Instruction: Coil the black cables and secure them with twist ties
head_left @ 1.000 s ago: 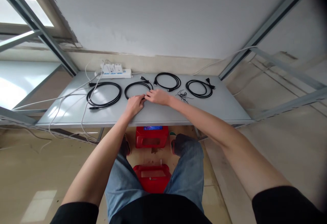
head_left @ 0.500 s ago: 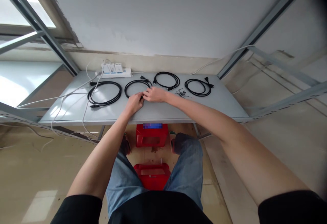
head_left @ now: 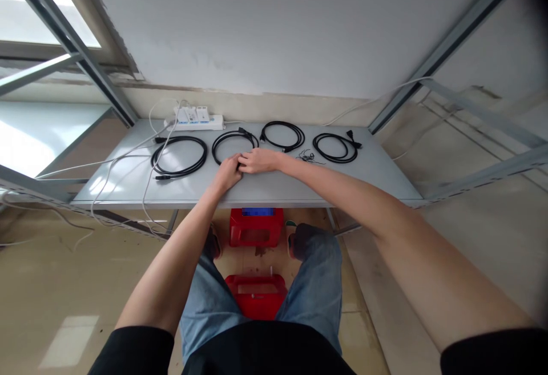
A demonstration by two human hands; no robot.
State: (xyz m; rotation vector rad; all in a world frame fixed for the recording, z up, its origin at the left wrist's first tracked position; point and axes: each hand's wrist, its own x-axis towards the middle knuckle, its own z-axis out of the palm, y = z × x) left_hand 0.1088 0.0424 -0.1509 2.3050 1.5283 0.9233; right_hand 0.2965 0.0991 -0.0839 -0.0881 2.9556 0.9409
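Note:
Several coiled black cables lie in a row on a grey table [head_left: 299, 184]. My left hand [head_left: 229, 172] and my right hand [head_left: 259, 160] meet at the near rim of the second coil [head_left: 233, 142], fingers pinched together on its cable. A larger coil [head_left: 178, 156] lies to the left. Two more coils [head_left: 282, 134] [head_left: 336, 148] lie to the right. A small tangle of thin black ties [head_left: 309, 156] rests just past my right wrist.
A white power strip [head_left: 197, 119] with plugged adapters sits at the table's back left, and white cords [head_left: 124, 161] trail off the left edge. Metal frame struts [head_left: 432, 55] slope on both sides. Red stools [head_left: 256, 225] stand on the floor under the table by my knees.
Both hands have stayed on the second coil, drawing slightly closer together. The view has shifted a little to the left.

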